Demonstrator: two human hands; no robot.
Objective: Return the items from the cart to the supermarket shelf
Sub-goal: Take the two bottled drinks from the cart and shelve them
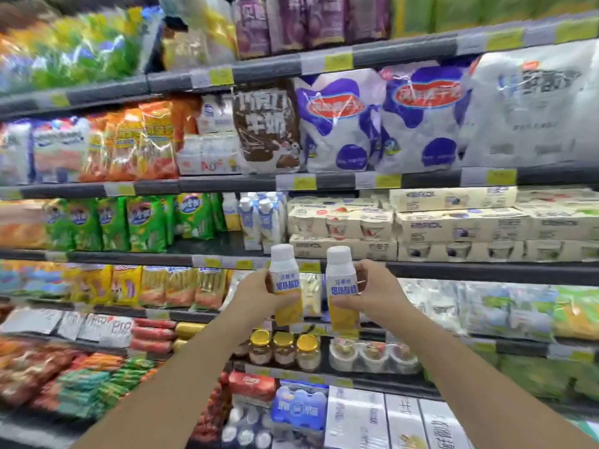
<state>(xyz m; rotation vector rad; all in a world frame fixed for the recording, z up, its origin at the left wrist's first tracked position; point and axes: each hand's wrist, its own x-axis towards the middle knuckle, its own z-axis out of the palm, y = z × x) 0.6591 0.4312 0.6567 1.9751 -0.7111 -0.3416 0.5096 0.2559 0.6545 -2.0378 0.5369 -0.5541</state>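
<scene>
I hold two matching white-and-yellow yogurt bottles with white caps, both upright in front of the shelves. My left hand (256, 294) grips the left bottle (285, 280) around its middle. My right hand (372, 294) grips the right bottle (342, 286) the same way. The bottles are side by side, a small gap between them, level with the dark shelf edge (453, 270) below the middle shelf. Similar white bottles (259, 222) stand on that middle shelf just above, beside a bare dark patch of shelf (207, 243). The cart is out of view.
Chilled shelves fill the view. Green drink packs (142, 222) sit left of the gap, cream yogurt multipacks (453, 225) to the right. Large milk bags (340, 124) are on the shelf above. Gold-lidded jars (283, 350) and yogurt cups (369, 354) stand below my hands.
</scene>
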